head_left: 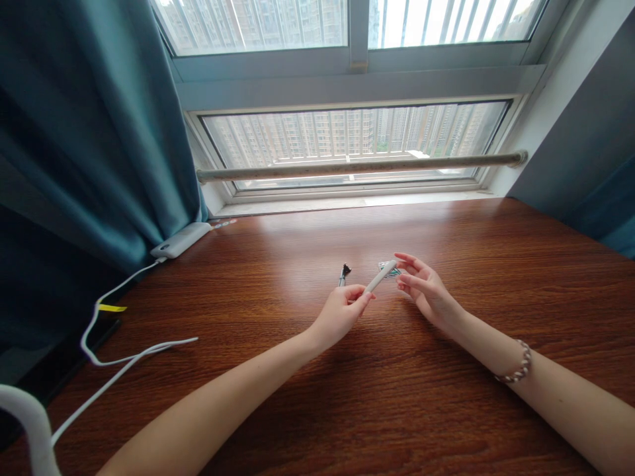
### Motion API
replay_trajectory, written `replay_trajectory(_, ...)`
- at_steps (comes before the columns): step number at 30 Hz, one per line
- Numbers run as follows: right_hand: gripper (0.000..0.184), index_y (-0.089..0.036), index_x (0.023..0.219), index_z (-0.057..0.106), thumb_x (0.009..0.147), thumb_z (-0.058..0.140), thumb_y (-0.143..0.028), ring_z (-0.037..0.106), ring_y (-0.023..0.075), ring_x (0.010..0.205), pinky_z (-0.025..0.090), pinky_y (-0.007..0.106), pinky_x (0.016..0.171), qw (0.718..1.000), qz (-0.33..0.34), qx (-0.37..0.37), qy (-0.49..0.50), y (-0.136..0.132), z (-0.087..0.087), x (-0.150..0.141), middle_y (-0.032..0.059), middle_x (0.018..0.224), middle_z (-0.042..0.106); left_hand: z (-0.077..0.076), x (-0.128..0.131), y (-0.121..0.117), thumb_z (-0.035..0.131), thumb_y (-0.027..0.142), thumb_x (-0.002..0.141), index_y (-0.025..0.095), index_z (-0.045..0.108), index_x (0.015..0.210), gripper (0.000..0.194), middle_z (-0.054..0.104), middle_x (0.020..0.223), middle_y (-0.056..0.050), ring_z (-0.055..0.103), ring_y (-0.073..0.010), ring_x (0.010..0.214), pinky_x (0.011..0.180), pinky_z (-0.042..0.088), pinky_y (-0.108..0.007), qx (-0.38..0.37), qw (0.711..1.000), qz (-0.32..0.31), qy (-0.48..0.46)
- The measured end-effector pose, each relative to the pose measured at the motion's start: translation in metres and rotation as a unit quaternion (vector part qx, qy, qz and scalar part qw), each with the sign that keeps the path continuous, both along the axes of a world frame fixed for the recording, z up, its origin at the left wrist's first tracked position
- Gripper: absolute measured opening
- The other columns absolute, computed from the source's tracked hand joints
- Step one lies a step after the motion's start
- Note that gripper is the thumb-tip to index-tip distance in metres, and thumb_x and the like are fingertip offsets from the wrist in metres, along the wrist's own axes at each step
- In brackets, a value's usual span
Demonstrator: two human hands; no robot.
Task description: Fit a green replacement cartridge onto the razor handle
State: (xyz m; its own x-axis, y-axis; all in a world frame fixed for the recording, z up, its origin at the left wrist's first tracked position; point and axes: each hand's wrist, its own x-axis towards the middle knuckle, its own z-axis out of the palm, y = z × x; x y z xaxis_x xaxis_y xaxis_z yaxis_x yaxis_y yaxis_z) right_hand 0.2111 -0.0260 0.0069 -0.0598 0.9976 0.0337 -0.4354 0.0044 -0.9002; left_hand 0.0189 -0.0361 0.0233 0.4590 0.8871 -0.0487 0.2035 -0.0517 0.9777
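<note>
My left hand (344, 311) is closed on the lower end of a slim white stick-shaped object (381, 276), which slants up to the right; its exact kind I cannot make out. My right hand (426, 291) is open beside the object's upper end, fingers apart and slightly curled, with a beaded bracelet on that wrist. On the table behind the white object lies a small flat patterned item (389, 270), partly covered by it. Just beyond my left hand is a thin item with a dark, brush-like tip (346, 270), its lower part hidden by the hand.
The brown wooden table (278, 264) reaches to a window with a horizontal rail (357, 168). At the left, a white power strip or similar box (182, 240) lies by the blue curtain (99, 119). White cable (139, 354) runs along the left side, near a yellow strip (113, 308).
</note>
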Motion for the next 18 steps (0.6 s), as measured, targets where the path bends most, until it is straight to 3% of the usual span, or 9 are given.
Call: replay_trajectory(18, 0.041, -0.025, 0.106, 0.056, 0.067, 0.067, -0.017, 0.051, 0.0073, 0.068, 0.044, 0.019, 0.062, 0.997, 0.016, -0.032, 0.064, 0.0002, -0.0007, 0.0002, -0.0002, 0.093, 0.057, -0.0027, -0.0024, 0.0017, 0.042, 0.038, 0.08, 0.012, 0.059, 0.084, 0.031, 0.036, 0.052, 0.005, 0.031, -0.0073, 0.047, 0.047, 0.024, -0.022, 0.04, 0.998, 0.017, 0.045)
